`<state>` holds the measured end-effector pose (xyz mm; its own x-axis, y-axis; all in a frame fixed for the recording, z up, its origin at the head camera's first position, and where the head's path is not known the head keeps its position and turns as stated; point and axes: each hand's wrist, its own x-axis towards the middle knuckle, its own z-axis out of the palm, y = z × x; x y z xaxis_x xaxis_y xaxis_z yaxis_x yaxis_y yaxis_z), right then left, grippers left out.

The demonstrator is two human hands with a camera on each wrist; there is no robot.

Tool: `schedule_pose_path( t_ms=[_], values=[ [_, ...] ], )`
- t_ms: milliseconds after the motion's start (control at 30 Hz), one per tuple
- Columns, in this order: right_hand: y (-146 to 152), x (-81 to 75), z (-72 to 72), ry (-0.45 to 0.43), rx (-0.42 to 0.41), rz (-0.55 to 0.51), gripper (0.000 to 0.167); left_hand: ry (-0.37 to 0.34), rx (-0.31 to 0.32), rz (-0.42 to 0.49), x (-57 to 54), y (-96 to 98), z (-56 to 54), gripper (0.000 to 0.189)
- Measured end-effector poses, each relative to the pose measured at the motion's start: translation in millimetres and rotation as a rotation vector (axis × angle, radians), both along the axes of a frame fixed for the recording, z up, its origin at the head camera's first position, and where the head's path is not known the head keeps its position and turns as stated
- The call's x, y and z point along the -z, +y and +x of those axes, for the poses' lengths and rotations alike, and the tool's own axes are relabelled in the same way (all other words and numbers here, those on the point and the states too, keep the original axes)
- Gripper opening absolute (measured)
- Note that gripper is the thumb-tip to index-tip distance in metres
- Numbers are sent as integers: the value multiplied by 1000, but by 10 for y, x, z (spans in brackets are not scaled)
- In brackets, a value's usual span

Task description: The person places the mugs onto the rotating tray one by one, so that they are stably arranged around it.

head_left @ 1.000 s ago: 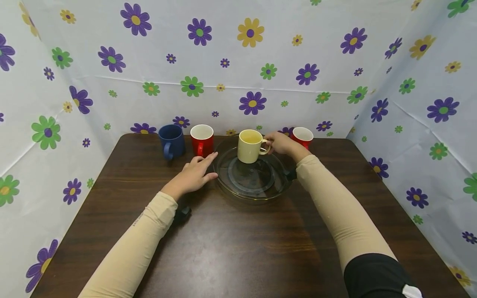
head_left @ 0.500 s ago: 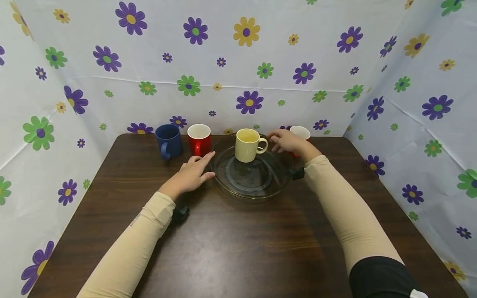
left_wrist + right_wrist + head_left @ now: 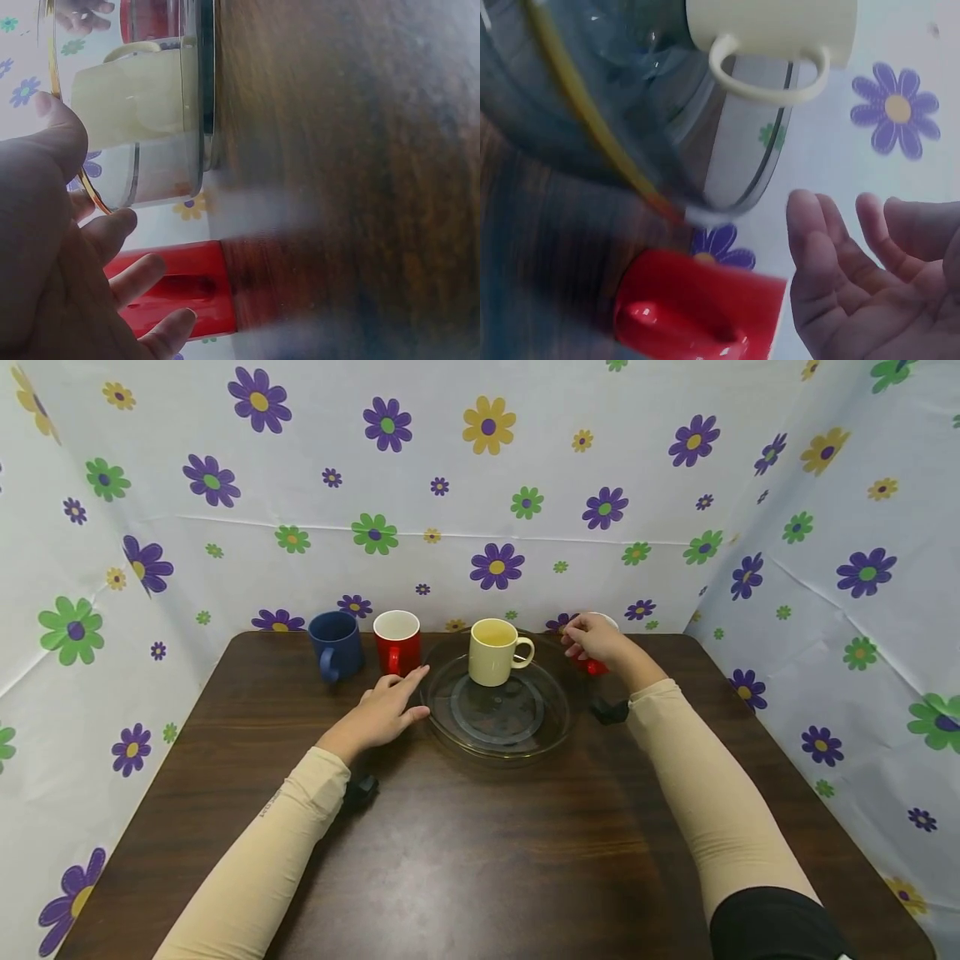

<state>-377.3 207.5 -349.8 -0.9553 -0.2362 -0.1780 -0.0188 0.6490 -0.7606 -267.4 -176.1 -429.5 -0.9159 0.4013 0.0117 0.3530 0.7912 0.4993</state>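
Note:
A pale yellow mug (image 3: pixel 491 653) stands inside a round clear glass bowl (image 3: pixel 498 750) at the middle back of the table. My left hand (image 3: pixel 381 712) touches the bowl's left side, its fingers spread; in the left wrist view the thumb and a finger lie at the rim. Just right of the bowl, my right hand (image 3: pixel 602 642) hovers near a red mug (image 3: pixel 697 300) with a white inside, partly covering it in the head view. In the right wrist view its fingers are loosely bent, with nothing between them, apart from both mugs.
Left of the bowl stand another red mug (image 3: pixel 397 643) and a dark blue mug (image 3: pixel 335 646). The brown wooden table (image 3: pixel 480 852) ends at the back against a flowered white cloth (image 3: pixel 442 435).
My right hand has let go of the yellow mug's handle and moved right, toward the right-hand red mug. The left hand stays at the bowl.

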Motion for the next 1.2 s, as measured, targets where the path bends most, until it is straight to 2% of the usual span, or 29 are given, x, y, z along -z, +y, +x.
schedule_pose_path(
  t_ms=[233, 533, 600, 700, 900, 1067, 1200],
  values=[
    [294, 104, 0, 9, 122, -66, 40, 6, 5, -7, -15, -4, -7, 78],
    [539, 292, 57, 94, 390, -105, 34, 18, 15, -11, 48, -2, -18, 77],
    [559, 322, 70, 88, 431, -100, 34, 18, 17, -13, 52, -1, -13, 77],
    [583, 361, 77, 41, 423, -91, 35, 18, 19, -12, 45, -4, 1, 76],
    [589, 449, 66, -115, 365, -156, 45, 19, 18, 10, 1, -21, 40, 77],
    [580, 515, 78, -139, 373, -136, 46, 20, 25, 13, 13, -12, 39, 77],
    [559, 526, 79, -165, 378, -186, 44, 18, 20, 16, 23, -6, 44, 77]
  ],
)
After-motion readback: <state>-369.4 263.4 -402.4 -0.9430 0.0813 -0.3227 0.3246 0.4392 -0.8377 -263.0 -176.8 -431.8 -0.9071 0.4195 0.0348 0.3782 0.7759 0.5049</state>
